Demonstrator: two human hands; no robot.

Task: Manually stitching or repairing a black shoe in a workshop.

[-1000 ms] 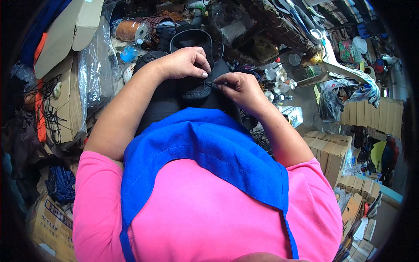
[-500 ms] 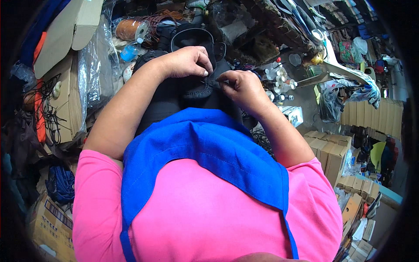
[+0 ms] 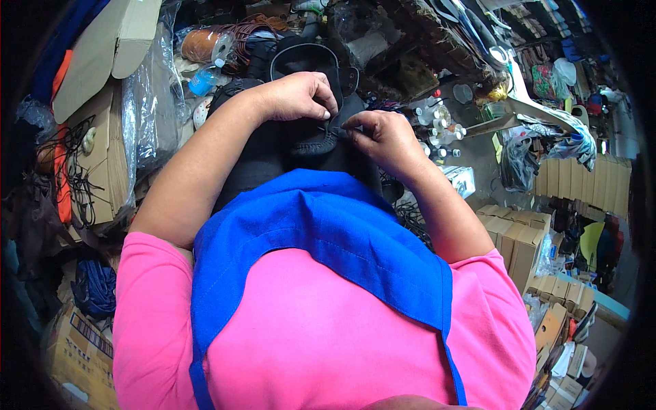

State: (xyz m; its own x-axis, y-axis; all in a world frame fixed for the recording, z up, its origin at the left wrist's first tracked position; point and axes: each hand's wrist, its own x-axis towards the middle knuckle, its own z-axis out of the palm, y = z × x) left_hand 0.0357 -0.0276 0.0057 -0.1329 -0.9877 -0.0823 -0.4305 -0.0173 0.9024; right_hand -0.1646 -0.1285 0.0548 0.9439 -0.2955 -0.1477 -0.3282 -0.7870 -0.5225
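A black shoe (image 3: 311, 145) with a stitched seam lies in my lap above the blue apron (image 3: 328, 232). My left hand (image 3: 301, 96) rests on top of the shoe, its fingers curled down and pinching the upper near the seam. My right hand (image 3: 386, 137) meets it from the right, thumb and fingers pinched together on the same spot of the black shoe. What sits between the fingertips is too small to make out. A second black shoe opening (image 3: 301, 58) shows just beyond my left hand.
Cardboard boxes (image 3: 102, 48) and clear plastic bags (image 3: 147, 102) pile up at the left. A brown cord spool (image 3: 201, 44) lies at the top. Small bottles (image 3: 437, 133) stand right of my hands. Stacked shoe boxes (image 3: 519, 232) fill the right side.
My right hand has shifted slightly left toward the left hand, closing in on the seam. The shoe and left hand stay nearly where they were.
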